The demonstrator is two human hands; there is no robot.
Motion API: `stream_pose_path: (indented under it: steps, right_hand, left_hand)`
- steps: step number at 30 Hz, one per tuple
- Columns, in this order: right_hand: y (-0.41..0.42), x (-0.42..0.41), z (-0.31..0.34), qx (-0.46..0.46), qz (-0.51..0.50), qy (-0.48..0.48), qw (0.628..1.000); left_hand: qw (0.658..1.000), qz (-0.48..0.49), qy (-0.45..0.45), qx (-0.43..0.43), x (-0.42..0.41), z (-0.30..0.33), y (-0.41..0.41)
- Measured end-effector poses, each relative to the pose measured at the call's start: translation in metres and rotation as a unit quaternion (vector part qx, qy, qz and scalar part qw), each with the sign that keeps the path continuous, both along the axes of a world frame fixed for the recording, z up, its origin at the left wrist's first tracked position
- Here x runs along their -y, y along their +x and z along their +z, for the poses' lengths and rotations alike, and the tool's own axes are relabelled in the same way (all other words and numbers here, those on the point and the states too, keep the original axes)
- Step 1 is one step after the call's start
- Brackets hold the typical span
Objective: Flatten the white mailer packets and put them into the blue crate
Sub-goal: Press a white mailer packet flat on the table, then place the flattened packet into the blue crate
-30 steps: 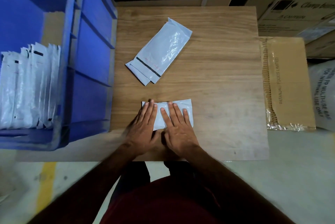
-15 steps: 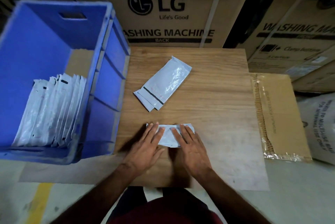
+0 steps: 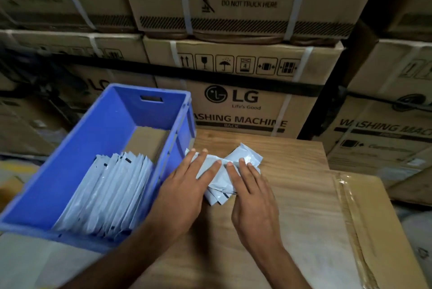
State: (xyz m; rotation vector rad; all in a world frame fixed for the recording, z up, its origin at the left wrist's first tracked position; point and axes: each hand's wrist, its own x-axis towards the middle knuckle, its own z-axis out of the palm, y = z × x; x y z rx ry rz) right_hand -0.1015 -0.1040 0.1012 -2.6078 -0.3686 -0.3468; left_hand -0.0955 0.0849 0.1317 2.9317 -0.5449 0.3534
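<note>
Well along, judged from the blue crate [image 3: 77, 162]: a long row of white mailer packets [image 3: 109, 192] already stands on edge inside, just left of the left hand [image 3: 184, 190], leaning toward the crate's near end. Some bare cardboard floor remains at the crate's far end, so room for more.

Not finished yet. A loose white packet [image 3: 215, 167] lies partly under both hands on the wooden desk [image 3: 292, 195], and a small bundle of further packets [image 3: 247, 157] sticks out beyond the fingertips of the right hand [image 3: 254, 197] and below the palms. How many are in this bundle is hard to say, perhaps two or three, because the hands cover most of it.

Left hand flat, fingers straight and spread, pressing down on the packet's left part without gripping. Right hand also flat with fingers straight, resting on the packets beside the left one, holding nothing.

Left to do, by this judgement: finish pressing this packet flat, carry it left into the crate next to the row, then repeat with the remaining ones under the right hand.
</note>
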Motion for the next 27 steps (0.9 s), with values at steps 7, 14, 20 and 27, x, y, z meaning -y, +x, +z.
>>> stream_pose_path:
  steps: [7,14,20,27]
  right_hand:
    - [0.008,-0.104,0.046,0.010,-0.025,-0.036,0.999]
    - [0.006,-0.255,0.061,-0.061,-0.048,-0.055,0.995]
    - [0.001,-0.339,0.032,-0.183,-0.111,-0.007,0.977]
    - [-0.004,-0.354,0.002,-0.373,-0.258,0.073,0.888]
  left_hand:
    - [0.996,-0.067,0.031,0.052,-0.117,0.038,0.018]
    - [0.988,-0.141,0.022,-0.055,-0.282,0.036,0.060]
    - [0.953,-0.280,0.085,-0.078,-0.345,0.013,0.117]
    - [0.875,-0.458,0.087,-0.129,-0.289,-0.040,0.171]
